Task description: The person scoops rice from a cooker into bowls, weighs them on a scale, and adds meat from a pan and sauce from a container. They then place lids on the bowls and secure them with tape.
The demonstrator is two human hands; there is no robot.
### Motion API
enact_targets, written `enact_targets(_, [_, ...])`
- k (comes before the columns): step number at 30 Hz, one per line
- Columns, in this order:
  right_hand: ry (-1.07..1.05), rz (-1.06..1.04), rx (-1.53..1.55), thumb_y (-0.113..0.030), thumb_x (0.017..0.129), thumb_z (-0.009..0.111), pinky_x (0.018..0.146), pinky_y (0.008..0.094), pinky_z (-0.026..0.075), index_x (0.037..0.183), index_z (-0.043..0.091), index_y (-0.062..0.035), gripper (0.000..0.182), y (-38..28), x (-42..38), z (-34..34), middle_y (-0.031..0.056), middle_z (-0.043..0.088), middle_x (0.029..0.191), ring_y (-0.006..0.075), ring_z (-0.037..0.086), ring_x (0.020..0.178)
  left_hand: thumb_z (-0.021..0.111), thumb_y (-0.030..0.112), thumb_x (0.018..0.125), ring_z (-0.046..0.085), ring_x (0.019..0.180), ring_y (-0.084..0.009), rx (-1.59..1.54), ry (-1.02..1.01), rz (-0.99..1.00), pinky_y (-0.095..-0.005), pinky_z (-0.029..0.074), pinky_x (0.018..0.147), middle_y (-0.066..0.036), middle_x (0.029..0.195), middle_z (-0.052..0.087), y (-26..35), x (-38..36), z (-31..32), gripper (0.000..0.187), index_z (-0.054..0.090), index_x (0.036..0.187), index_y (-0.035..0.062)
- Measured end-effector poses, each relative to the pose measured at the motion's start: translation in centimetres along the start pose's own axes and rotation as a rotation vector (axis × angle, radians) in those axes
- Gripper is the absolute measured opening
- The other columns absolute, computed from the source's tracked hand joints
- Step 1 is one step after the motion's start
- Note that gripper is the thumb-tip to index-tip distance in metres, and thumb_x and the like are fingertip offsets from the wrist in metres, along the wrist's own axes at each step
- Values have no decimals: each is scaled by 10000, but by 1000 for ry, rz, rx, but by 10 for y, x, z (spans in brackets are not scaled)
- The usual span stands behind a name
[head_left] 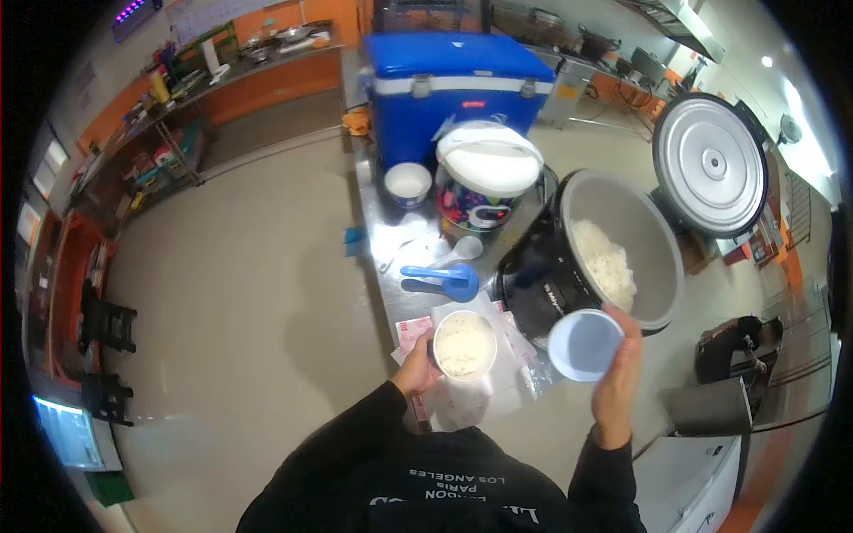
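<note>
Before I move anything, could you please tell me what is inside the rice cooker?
White rice is heaped inside the rice cooker, with grey inner wall showing beside it. Whatever lies beneath the rice is covered, so I cannot see it.

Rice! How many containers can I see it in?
2. Some rice is in the open black rice cooker on the right; some is in the white bowl in the left hand. The white lid hides the inside of the floral container, so it could have some.
</note>
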State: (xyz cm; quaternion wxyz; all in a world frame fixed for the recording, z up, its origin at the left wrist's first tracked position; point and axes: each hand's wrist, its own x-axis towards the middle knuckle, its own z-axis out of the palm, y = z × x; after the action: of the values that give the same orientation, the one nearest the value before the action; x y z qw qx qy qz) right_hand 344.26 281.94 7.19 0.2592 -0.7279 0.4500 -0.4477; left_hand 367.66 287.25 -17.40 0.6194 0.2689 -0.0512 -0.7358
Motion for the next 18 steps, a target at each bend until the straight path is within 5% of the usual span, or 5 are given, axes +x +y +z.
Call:
enact_targets(2, [34, 23, 4, -438, 1047, 249, 1001, 337, 374, 1248, 537, 27, 582, 12, -2, -29, 143, 554, 1206, 233, 527, 1123, 317, 327, 1044, 533, 1239, -280, 61, 105, -36, -411, 431, 1042, -135, 1371, 525, -15, 27, -15, 447, 467, 1355, 43])
enact_targets(6, [80, 38, 13, -448, 1049, 258, 1040, 343, 373, 1323, 480, 19, 584, 31, -2, -71, 132, 532, 1309, 217, 512, 1197, 495, 241, 961, 586, 1064, -328, 1109, 324, 157, -402, 453, 908, -188, 1149, 592, -20, 55, -15, 297, 607, 1129, 22])
enact_targets(9, [127, 6, 30, -462, 1046, 266, 1042, 351, 377, 1337, 464, 16, 593, 53, 1, -91, 128, 518, 1322, 218, 514, 1190, 560, 135, 897, 586, 1000, -343, 1700, 405, 623, -425, 452, 885, -162, 1019, 607, -9, 56, 0, 196, 624, 1046, 25])
enact_targets(16, [227, 129, 206, -510, 1026, 302, 1016, 358, 410, 1361, 438, 0, 625, 98, 20, -138, 119, 468, 1364, 215, 514, 1183, 600, 163, 893, 585, 940, -363, 1429, 816, 1026, -434, 468, 819, -229, 998, 605, 106, 156, -22, 262, 580, 1064, -34])
enact_targets(18, [224, 134, 135, -528, 1017, 286, 995, 372, 425, 1313, 481, 15, 649, 96, 36, -145, 126, 498, 1303, 231, 531, 1151, 598, 384, 911, 564, 1011, -400, 1258, 896, 747, -474, 449, 858, -286, 1068, 593, 170, 230, -87, 505, 557, 1067, -95])
